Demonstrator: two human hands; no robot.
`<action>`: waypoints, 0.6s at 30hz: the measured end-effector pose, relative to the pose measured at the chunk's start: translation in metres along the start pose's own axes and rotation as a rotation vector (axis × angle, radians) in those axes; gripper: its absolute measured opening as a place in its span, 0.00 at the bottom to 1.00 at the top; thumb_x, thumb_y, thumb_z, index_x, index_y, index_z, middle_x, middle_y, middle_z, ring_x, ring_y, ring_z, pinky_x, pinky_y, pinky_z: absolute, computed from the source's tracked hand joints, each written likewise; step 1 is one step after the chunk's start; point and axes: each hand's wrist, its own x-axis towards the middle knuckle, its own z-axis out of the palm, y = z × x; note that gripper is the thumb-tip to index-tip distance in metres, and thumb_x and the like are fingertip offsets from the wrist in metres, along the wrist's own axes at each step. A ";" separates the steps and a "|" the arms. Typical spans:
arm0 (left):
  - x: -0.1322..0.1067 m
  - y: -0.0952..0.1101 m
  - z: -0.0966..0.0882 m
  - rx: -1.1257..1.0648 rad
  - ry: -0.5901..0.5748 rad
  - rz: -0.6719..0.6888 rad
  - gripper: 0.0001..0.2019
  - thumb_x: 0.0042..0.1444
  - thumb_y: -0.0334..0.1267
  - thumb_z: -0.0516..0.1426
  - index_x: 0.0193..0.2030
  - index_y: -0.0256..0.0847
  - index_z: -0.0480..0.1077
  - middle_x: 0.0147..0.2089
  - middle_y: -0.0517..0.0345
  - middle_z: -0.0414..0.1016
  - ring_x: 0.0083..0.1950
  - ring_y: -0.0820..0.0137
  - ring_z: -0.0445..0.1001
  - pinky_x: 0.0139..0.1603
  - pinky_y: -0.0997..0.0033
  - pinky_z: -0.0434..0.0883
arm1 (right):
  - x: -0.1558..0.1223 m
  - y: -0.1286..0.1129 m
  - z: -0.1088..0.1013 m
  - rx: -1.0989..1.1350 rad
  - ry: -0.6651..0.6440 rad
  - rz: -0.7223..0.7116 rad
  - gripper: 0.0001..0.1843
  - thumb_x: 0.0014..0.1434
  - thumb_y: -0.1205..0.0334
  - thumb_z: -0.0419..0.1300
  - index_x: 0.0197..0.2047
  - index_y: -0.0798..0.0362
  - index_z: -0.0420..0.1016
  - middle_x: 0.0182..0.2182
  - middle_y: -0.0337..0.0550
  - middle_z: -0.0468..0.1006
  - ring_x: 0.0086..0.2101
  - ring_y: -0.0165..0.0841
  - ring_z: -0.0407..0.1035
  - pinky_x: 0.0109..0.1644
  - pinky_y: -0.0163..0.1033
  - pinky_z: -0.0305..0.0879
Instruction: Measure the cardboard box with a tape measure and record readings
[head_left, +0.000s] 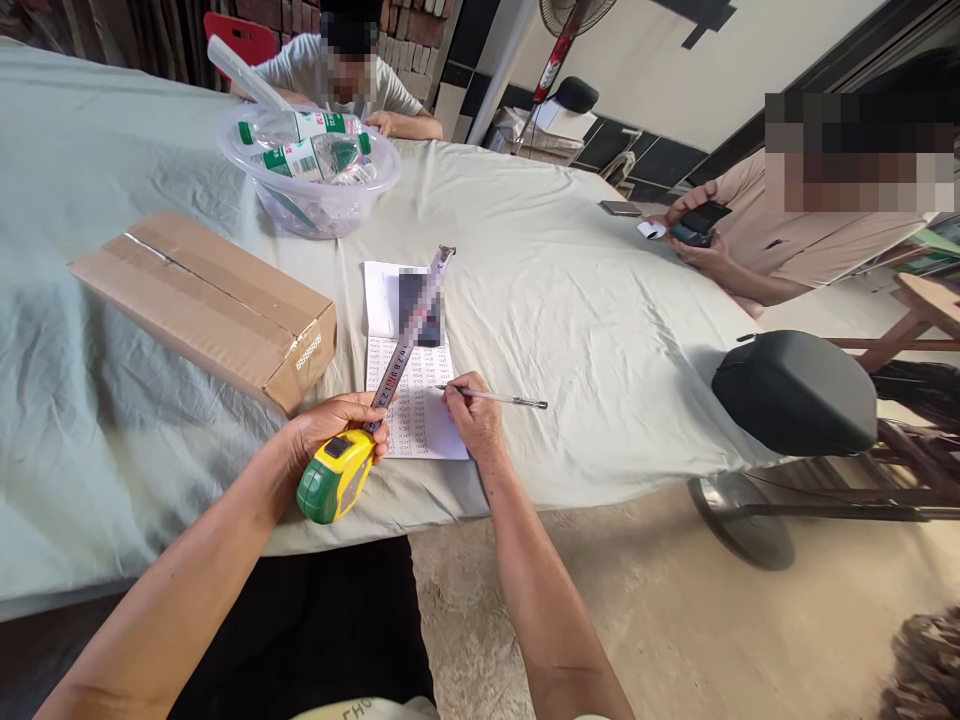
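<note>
Tape measure (pixel 351 470): my left hand (pixel 335 420) grips it; pen (pixel 514 400): my right hand (pixel 474 415) pinches it; notebook (pixel 429 432): lies between both hands.

Centre: bare left hand (pixel 330 420) and bare right hand (pixel 478 415).
Bottom edge: off-white cloth top (pixel 401 709), dark letters partly cut off.
Lap, left of centre: plain black cloth garment (pixel 315 640).

The desk (pixel 592 270) is draped in pale cloth (pixel 97 160); the white wall (pixel 645 70) is tiled dark below; bricks (pixel 415 35) are stacked beyond a red chair (pixel 244 42).
</note>
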 end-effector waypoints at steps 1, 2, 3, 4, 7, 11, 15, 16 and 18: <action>0.000 0.000 0.000 0.000 0.003 0.003 0.07 0.54 0.31 0.60 0.38 0.39 0.66 0.23 0.60 0.67 0.27 0.70 0.71 0.30 0.71 0.69 | 0.000 0.000 0.000 -0.005 -0.001 -0.001 0.06 0.60 0.61 0.53 0.31 0.49 0.66 0.24 0.36 0.68 0.21 0.29 0.61 0.25 0.36 0.58; 0.000 0.000 0.000 0.000 0.007 0.005 0.07 0.53 0.31 0.60 0.38 0.39 0.66 0.23 0.60 0.67 0.27 0.70 0.71 0.29 0.71 0.69 | 0.000 -0.001 0.000 -0.013 -0.004 -0.001 0.06 0.60 0.61 0.53 0.31 0.49 0.66 0.23 0.35 0.68 0.21 0.29 0.61 0.25 0.36 0.58; 0.000 -0.001 0.000 0.000 0.010 0.007 0.07 0.53 0.31 0.60 0.38 0.39 0.66 0.23 0.60 0.67 0.27 0.70 0.71 0.29 0.72 0.69 | 0.000 -0.001 0.000 -0.021 -0.007 -0.002 0.06 0.60 0.62 0.53 0.31 0.49 0.65 0.23 0.35 0.67 0.21 0.29 0.61 0.25 0.36 0.57; 0.000 -0.001 0.000 -0.002 0.010 0.006 0.07 0.53 0.31 0.60 0.38 0.39 0.66 0.23 0.60 0.67 0.27 0.70 0.71 0.29 0.72 0.69 | 0.000 -0.002 0.000 -0.028 -0.012 -0.004 0.06 0.60 0.62 0.53 0.31 0.49 0.65 0.22 0.35 0.67 0.21 0.29 0.60 0.25 0.36 0.57; 0.000 -0.001 0.000 -0.009 0.000 0.006 0.07 0.53 0.31 0.60 0.38 0.39 0.66 0.23 0.60 0.67 0.26 0.70 0.71 0.29 0.72 0.69 | 0.000 -0.004 -0.001 -0.029 -0.020 -0.009 0.06 0.59 0.62 0.53 0.30 0.49 0.65 0.23 0.35 0.68 0.21 0.29 0.61 0.25 0.36 0.58; 0.001 -0.001 -0.001 -0.002 -0.003 0.013 0.07 0.53 0.31 0.60 0.37 0.39 0.66 0.23 0.60 0.68 0.27 0.70 0.71 0.30 0.71 0.69 | 0.000 -0.004 0.000 -0.026 -0.020 -0.006 0.05 0.59 0.62 0.53 0.31 0.49 0.66 0.22 0.35 0.69 0.20 0.28 0.61 0.25 0.35 0.57; 0.001 -0.001 -0.002 0.002 -0.011 0.009 0.07 0.54 0.32 0.60 0.37 0.39 0.66 0.23 0.60 0.68 0.27 0.71 0.71 0.31 0.71 0.69 | 0.000 -0.004 0.000 -0.033 -0.006 -0.015 0.06 0.59 0.63 0.53 0.30 0.50 0.65 0.22 0.34 0.69 0.20 0.28 0.61 0.24 0.35 0.56; 0.001 -0.002 -0.002 0.000 -0.015 0.007 0.07 0.54 0.32 0.60 0.37 0.39 0.66 0.23 0.60 0.68 0.27 0.71 0.71 0.31 0.71 0.69 | 0.000 -0.004 0.000 -0.027 0.009 -0.019 0.06 0.59 0.63 0.53 0.29 0.50 0.65 0.22 0.35 0.68 0.20 0.28 0.61 0.24 0.35 0.56; 0.001 -0.002 -0.002 -0.003 -0.019 0.008 0.07 0.54 0.32 0.60 0.37 0.39 0.65 0.23 0.60 0.68 0.27 0.71 0.71 0.31 0.71 0.69 | 0.000 -0.004 -0.001 -0.013 0.042 -0.022 0.06 0.58 0.64 0.53 0.29 0.50 0.65 0.22 0.35 0.68 0.20 0.28 0.61 0.25 0.35 0.56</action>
